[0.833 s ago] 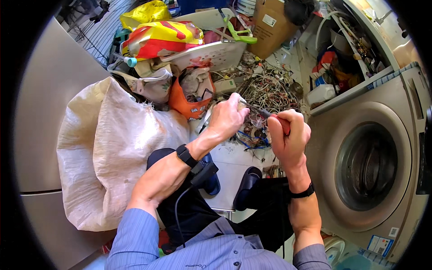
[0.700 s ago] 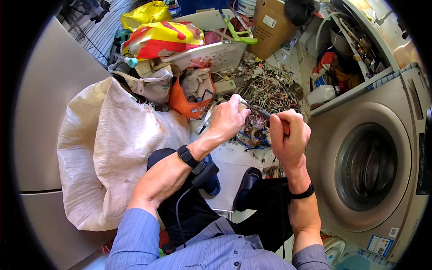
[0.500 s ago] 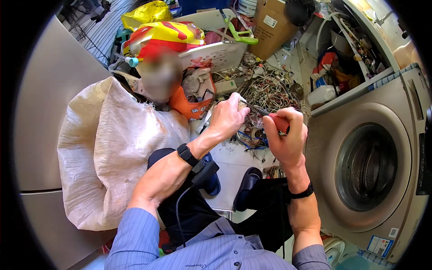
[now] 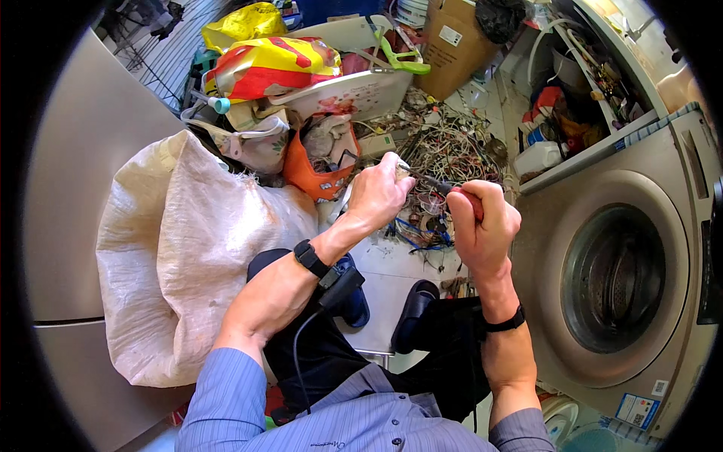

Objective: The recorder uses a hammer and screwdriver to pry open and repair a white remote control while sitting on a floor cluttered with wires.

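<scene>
My right hand (image 4: 484, 226) is closed around the red handle of a screwdriver (image 4: 435, 183), whose dark shaft slants up and left. Its tip meets a small pale piece (image 4: 403, 172) pinched in the fingers of my left hand (image 4: 376, 194); the piece is mostly covered and too small to name. Both hands are raised over the floor. Beyond and below them lies a tangled heap of wires and cables (image 4: 459, 147). Near my left hand stands an orange bag (image 4: 310, 172) with grey items inside.
On the left a large whitish woven sack (image 4: 203, 248) stands beside a metallic cabinet-like panel (image 4: 71, 226). At the right is a front-loading washing machine (image 4: 614, 264). A white bin (image 4: 369, 94) with a yellow-red bag and a cardboard box (image 4: 456, 49) are at the back.
My right hand has turned slightly with the screwdriver, and less of the red handle shows. My left hand stays almost in place.
</scene>
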The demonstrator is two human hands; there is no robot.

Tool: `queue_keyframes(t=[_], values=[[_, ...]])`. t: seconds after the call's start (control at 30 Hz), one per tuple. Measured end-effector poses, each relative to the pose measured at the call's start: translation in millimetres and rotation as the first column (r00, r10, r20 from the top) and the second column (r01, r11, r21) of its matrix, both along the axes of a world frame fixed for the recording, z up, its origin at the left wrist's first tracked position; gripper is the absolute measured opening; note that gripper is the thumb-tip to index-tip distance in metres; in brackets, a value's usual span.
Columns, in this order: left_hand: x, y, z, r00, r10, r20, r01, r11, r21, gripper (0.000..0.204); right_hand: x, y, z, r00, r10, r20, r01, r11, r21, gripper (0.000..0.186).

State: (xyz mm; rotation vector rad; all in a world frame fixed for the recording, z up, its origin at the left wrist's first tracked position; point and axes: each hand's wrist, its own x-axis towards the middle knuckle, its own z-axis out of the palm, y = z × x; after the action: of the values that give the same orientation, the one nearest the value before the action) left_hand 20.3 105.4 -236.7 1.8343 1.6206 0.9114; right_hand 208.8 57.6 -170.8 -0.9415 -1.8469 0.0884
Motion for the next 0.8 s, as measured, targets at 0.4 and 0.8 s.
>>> queue_keyframes(t=[0.4, 0.8], values=[[2.4, 0.7, -4.0, 1.0, -0.004, -0.023, 0.002, 0.997, -0.081, 0.035, -1.2, -1.9, 2.8, 0.997, 0.042, 0.058, -0.042, 0.999, 0.003, 0.024], [0.1, 2.1, 1.0, 1.0, 0.004, -0.029, -0.007, 0.995, -0.097, 0.034, 3.4, -0.7, -1.7, 0.991, -0.13, -0.025, 0.124, 0.979, -0.162, 0.031]])
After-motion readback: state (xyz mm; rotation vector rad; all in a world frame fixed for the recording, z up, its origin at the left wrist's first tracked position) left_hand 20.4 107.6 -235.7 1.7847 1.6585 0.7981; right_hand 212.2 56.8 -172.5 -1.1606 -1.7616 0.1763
